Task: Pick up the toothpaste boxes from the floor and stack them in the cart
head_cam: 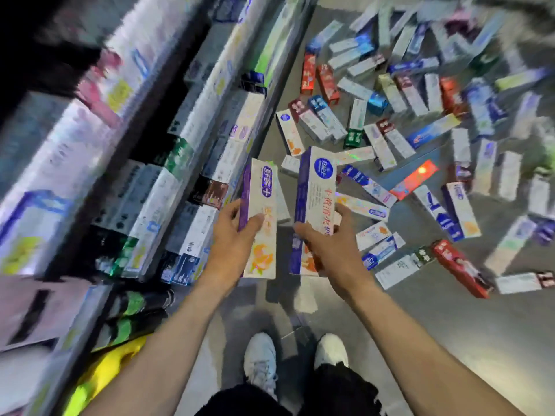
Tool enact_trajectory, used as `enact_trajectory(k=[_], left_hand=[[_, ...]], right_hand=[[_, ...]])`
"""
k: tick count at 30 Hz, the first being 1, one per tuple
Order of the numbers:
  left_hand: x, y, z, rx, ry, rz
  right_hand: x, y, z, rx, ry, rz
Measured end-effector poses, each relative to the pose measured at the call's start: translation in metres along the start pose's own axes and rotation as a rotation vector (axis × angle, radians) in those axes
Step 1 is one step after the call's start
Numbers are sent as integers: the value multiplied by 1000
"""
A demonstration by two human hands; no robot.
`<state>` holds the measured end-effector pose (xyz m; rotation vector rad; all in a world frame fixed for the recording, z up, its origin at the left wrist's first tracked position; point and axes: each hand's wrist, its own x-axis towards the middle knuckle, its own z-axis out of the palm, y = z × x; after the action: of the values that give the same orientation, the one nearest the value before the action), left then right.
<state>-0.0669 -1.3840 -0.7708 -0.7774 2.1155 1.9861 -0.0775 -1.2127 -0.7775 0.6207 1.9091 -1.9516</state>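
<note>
Each hand gripped one toothpaste box: left hand, purple-edged box; right hand, blue-edged box. Cart at left partly stacked; many boxes remained scattered on floor at right.

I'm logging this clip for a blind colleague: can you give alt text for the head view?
Seen from above, the left hand and right hand each grip a white and purple toothpaste box, one on the left and one on the right, beside a cart stacked with boxes. Many more boxes lie scattered over the grey floor.
</note>
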Motion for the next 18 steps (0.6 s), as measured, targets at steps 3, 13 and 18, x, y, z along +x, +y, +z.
enact_trajectory(k=[3, 13, 18], left_hand=[[-65, 117, 7, -37, 2, 97], [-268, 420, 32, -167, -166, 406], [-328, 477, 36, -231, -208, 403]], right_hand=[[-72, -115, -30, 10, -72, -77], [-289, -389, -102, 59, -114, -366], [-370, -439, -122, 29, 98, -534]])
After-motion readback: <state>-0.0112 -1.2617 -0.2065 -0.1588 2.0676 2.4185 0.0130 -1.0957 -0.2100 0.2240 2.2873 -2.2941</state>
